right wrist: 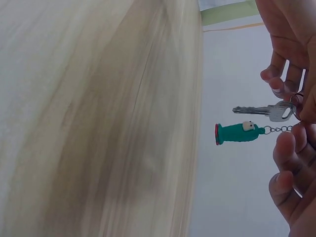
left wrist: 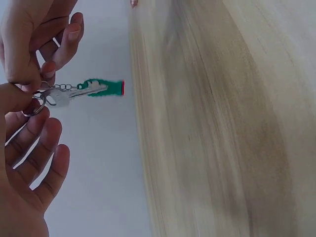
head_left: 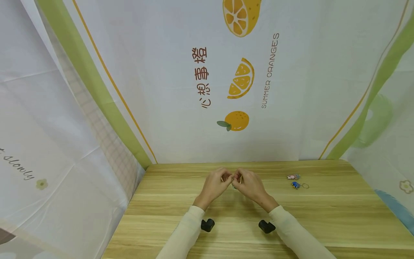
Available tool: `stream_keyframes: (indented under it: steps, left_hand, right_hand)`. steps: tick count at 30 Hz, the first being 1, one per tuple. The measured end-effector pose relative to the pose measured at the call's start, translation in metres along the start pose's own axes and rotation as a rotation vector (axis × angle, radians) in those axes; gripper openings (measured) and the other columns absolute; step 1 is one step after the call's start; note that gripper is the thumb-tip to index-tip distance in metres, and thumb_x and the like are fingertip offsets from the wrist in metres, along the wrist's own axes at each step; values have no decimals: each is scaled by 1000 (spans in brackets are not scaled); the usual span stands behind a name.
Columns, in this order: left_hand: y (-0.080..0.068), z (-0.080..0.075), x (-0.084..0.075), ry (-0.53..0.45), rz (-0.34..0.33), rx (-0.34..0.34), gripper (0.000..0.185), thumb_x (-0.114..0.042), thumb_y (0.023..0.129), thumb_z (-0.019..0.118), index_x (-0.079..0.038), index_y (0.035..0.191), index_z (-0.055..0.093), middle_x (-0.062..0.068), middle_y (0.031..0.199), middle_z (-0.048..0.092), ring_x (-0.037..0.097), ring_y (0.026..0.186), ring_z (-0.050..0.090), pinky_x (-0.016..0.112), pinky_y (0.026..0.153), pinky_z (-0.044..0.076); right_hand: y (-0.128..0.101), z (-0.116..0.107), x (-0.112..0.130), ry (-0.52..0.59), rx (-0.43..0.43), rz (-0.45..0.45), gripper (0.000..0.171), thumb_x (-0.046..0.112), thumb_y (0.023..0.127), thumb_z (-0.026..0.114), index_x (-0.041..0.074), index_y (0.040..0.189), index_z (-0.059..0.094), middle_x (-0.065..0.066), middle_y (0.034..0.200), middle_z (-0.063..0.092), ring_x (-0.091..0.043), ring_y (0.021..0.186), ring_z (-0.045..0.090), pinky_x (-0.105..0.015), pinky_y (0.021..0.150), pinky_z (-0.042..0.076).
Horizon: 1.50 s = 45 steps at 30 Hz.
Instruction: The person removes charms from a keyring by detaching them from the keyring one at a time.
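Observation:
Above the middle of the wooden table (head_left: 181,201) my two hands meet fingertip to fingertip. Between them is a metal key ring (left wrist: 33,107) carrying a silver key (left wrist: 64,96) and, on a short chain, a green charm (left wrist: 104,88) with a red end. My left hand (head_left: 224,178) pinches the ring from one side with thumb and fingers. My right hand (head_left: 240,178) pinches it from the other. In the right wrist view the silver key (right wrist: 261,109) and green charm (right wrist: 237,133) hang free of the fingers, off the table surface.
Two more small keychains lie at the back right of the table: a pink one (head_left: 293,176) and a blue one with a ring (head_left: 296,185). Printed cloth walls close off the table's back and both sides.

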State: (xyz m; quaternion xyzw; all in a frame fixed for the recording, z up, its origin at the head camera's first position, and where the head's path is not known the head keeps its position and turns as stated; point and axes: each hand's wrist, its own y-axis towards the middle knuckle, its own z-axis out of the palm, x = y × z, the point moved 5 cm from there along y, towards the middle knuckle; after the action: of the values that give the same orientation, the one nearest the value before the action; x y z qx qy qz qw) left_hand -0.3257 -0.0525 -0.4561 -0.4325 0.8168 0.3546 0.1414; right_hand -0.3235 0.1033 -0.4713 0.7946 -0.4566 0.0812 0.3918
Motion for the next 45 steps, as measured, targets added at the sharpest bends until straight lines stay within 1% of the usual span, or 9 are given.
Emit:
stream_keyframes:
  steps: [4,7,12,15,24,29,35,39,45]
  left_hand:
    - [0,1,-2,29,18,8,9,-16,104,71,-10,106,77,1,96,75,10,80,66,19,71,54]
    - [0,1,-2,36,21,14,9,-15,104,70,-10,106,77,1,97,75,10,80,66,19,71,54]
    - [-1,-1,-1,46,3,-6,9,-15,105,69,-11,107,77,1,96,74,10,80,66,20,70,54]
    - [-1,-2,0,53,7,-21,9,-15,105,68,-11,106,77,1,95,74,10,80,66,20,70,55]
    - [0,-4,0,22,24,-51,10,-14,104,68,-11,107,77,1,94,73,10,79,66,21,70,56]
    - [0,-2,0,5,8,-34,11,-15,104,69,-10,109,78,2,97,74,11,81,66,21,72,56]
    - [1,1,0,-12,-6,2,10,-15,105,68,-11,107,77,2,96,73,10,81,65,20,72,54]
    - [2,3,-1,-15,-3,17,9,-16,105,69,-11,106,76,2,96,73,10,80,65,20,72,54]
    - [2,3,-2,9,14,11,8,-14,104,69,-11,103,76,1,95,74,10,80,66,19,71,54]
  right_hand:
    - [0,1,0,0,8,0,12,15,94,72,17,85,64,8,73,60,1,59,44,-20,53,39]
    - [-1,1,0,8,-2,-12,12,14,94,72,17,85,63,7,73,59,0,60,45,-20,53,39]
    - [-1,0,-1,46,-17,-34,14,13,94,73,17,86,62,7,74,59,1,62,45,-20,56,40]
    - [-1,-1,-1,67,-16,-38,14,13,95,73,18,87,62,6,74,60,1,61,46,-20,55,40]
    - [0,-2,-4,79,6,7,7,13,97,72,16,94,66,3,77,65,3,59,47,-21,52,41]
    - [0,-1,-6,74,30,48,7,13,97,71,16,95,66,2,79,66,2,59,46,-21,53,40]
    - [0,-1,-6,68,52,79,8,14,96,72,17,93,65,7,75,61,-1,58,46,-22,53,40]
    - [1,-1,-6,59,56,76,9,15,96,73,17,92,65,8,76,60,-2,60,47,-22,55,41]
    - [0,-1,-6,85,41,39,9,12,95,72,17,91,65,8,77,60,0,63,47,-21,57,42]
